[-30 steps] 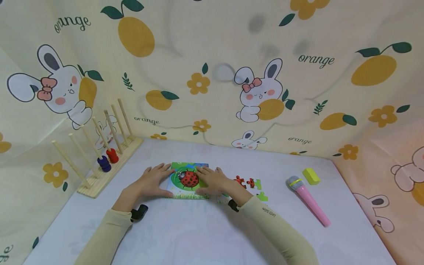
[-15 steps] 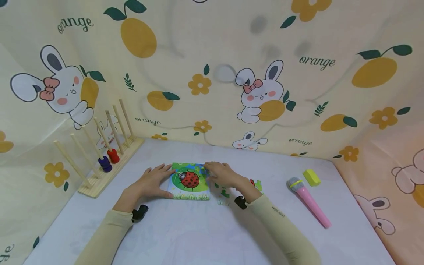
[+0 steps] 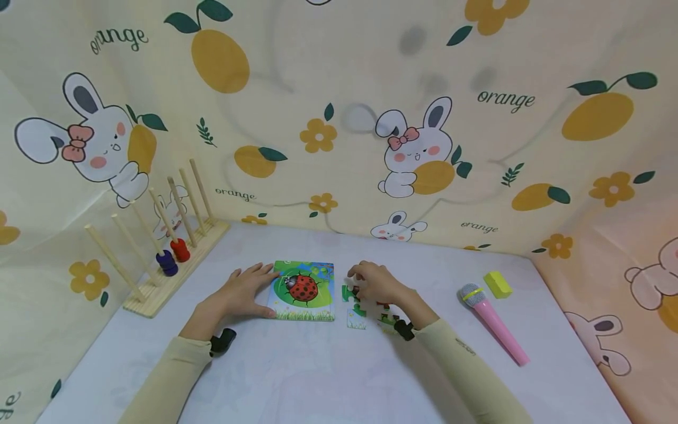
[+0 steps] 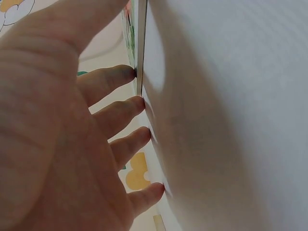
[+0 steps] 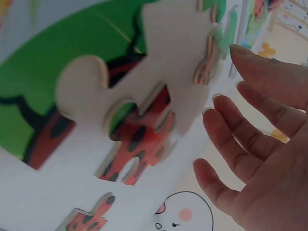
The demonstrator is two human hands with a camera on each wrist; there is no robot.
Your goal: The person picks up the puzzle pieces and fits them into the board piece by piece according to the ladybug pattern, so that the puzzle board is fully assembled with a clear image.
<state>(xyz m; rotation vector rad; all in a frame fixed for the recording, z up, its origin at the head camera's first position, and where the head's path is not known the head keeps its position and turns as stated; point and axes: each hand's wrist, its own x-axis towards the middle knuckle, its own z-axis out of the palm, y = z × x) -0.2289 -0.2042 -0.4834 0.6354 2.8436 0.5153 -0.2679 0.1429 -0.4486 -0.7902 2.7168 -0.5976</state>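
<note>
A square ladybug puzzle board (image 3: 303,290) lies flat on the white table. My left hand (image 3: 241,294) rests at its left side with fingers spread. In the left wrist view, fingertips of the left hand (image 4: 62,120) touch the board's thin edge (image 4: 140,43) and the tabletop. To the right of the board, my right hand (image 3: 378,284) is over loose jigsaw pieces (image 3: 357,320), hiding some. In the right wrist view, the right hand (image 5: 255,149) has loosely bent fingers with nothing between them, apart from the red spotted jigsaw piece (image 5: 137,139).
A wooden peg rack (image 3: 177,268) with purple rings (image 3: 166,262) and red rings (image 3: 180,249) stands at the left. To the right lie a pink toy microphone (image 3: 495,324) and a yellow block (image 3: 498,284). A printed cloth (image 3: 339,176) hangs behind the table.
My right hand has left the board's right edge and moved right, over the loose jigsaw pieces. My left hand has stayed at the board's left edge.
</note>
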